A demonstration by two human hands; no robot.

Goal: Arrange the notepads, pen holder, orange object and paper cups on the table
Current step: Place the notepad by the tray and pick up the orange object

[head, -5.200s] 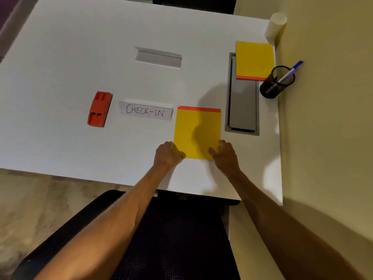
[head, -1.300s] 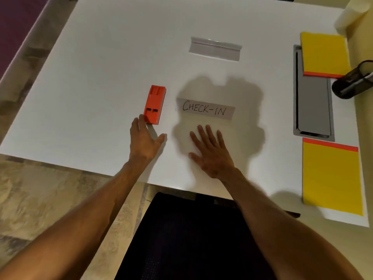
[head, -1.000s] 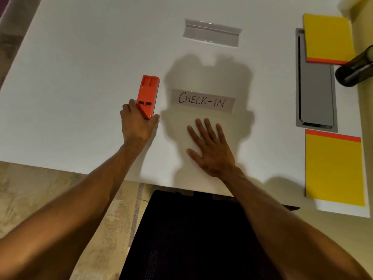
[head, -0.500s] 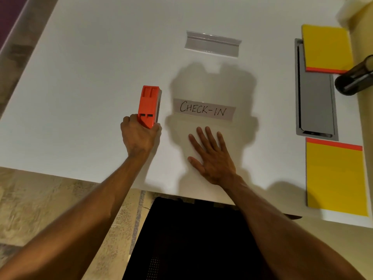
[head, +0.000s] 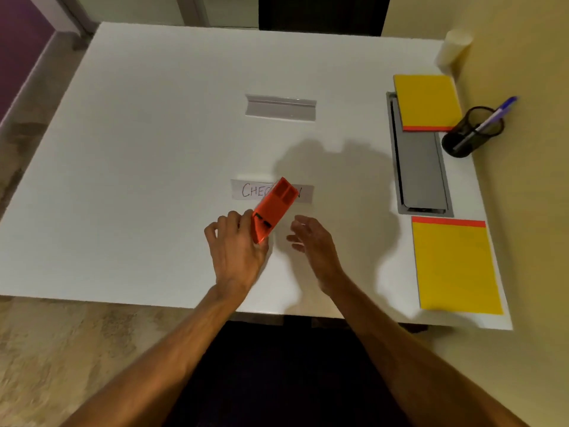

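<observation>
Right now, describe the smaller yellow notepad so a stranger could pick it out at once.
Start at the grey hatch set into the white table near its right edge. The smaller yellow notepad overlaps the hatch's far end, beside the black pen holder. Unlike the larger notepad at the near edge, its orange strip faces the person.

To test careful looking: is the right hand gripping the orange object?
No: the right hand hangs open beside it, while the left hand alone holds the orange object by its near end.

Pen (head: 492, 118) in holder (head: 468, 137) (far right)
</observation>
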